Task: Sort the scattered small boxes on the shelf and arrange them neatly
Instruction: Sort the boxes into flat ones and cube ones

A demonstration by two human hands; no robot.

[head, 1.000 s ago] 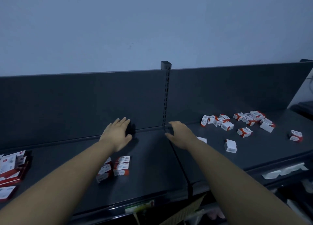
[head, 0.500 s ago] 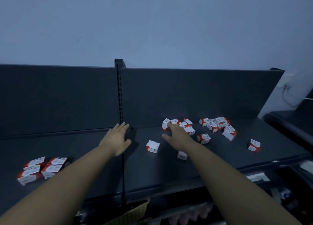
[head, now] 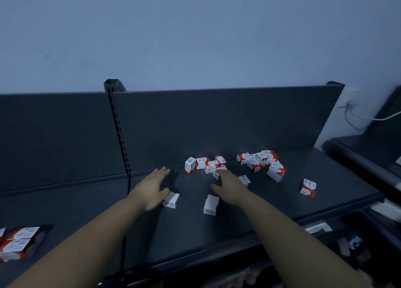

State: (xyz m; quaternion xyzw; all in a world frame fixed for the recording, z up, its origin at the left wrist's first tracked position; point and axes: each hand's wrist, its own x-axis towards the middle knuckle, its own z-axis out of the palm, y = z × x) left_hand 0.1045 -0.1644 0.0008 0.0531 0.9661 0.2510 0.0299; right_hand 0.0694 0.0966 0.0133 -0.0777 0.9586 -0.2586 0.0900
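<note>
Left hand (head: 152,190) flat, empty; my right hand (head: 227,186) open, nearer, touching box cluster (head: 201,162) at 12 o'clock, its row running 9 to 3.

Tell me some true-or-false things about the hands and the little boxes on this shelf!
1. The left hand has straight, spread fingers. True.
2. The small boxes are green. False: they are white and red.
3. A white box lies on the shelf between the two arms. True.
4. The boxes by the back panel stand in one neat row. False: they lie jumbled at different angles.
5. The right hand lifts a box high in the air. False: it is low over the shelf, with its fingertips at the jumbled boxes.
</note>
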